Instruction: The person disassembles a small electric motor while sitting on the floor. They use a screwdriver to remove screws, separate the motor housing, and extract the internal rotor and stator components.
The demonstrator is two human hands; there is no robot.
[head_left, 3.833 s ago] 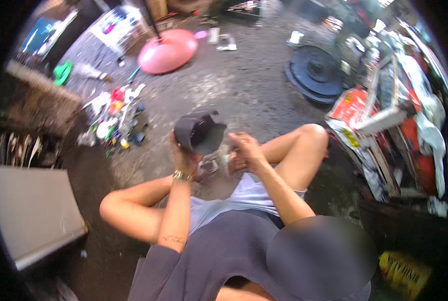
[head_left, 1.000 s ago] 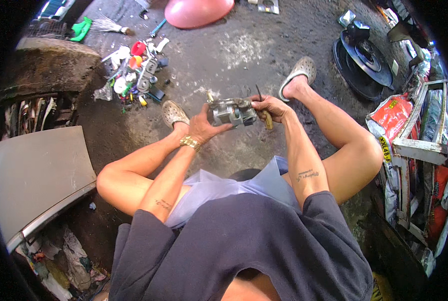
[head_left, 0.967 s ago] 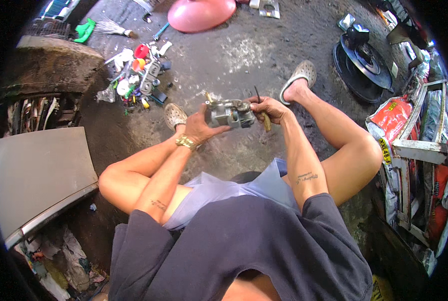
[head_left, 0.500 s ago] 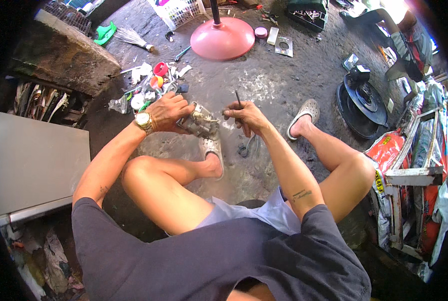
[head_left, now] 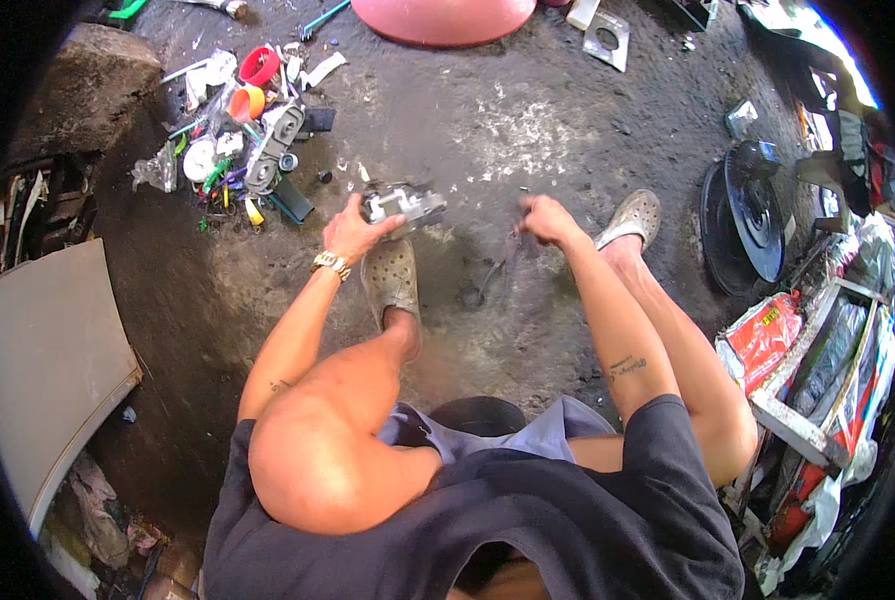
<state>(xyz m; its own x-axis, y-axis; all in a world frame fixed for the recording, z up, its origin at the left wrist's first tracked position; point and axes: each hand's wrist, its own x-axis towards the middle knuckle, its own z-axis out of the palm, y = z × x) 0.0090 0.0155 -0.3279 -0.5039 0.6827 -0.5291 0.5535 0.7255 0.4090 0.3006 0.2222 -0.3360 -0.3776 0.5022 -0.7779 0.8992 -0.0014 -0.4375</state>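
My left hand (head_left: 352, 230), with a watch on its wrist, is closed around one end of a grey metal mechanical part (head_left: 407, 207). The part is smeared by motion, and I cannot tell its exact kind. It is held above my left clog (head_left: 389, 277). My right hand (head_left: 550, 220) is apart from it, to the right, with the fingers curled in. The tip of a thin dark rod (head_left: 523, 188) shows just beyond those fingers; the rest of it is hidden or blurred. Beneath the right hand, a dark looped item (head_left: 485, 283) lies on the ground.
A heap of plastic scraps, with a red ring (head_left: 259, 66) and a grey casing (head_left: 274, 150), lies at the far left. A pink round base (head_left: 442, 22) stands ahead. Black discs (head_left: 752, 215) rest at right, near a white frame (head_left: 797, 425). A pale panel (head_left: 52, 355) is at left.
My hands have moved farther apart, the left one carrying the metal part away from the right. The rod stood up plainly from my right hand before. My view has shifted downward and closer.
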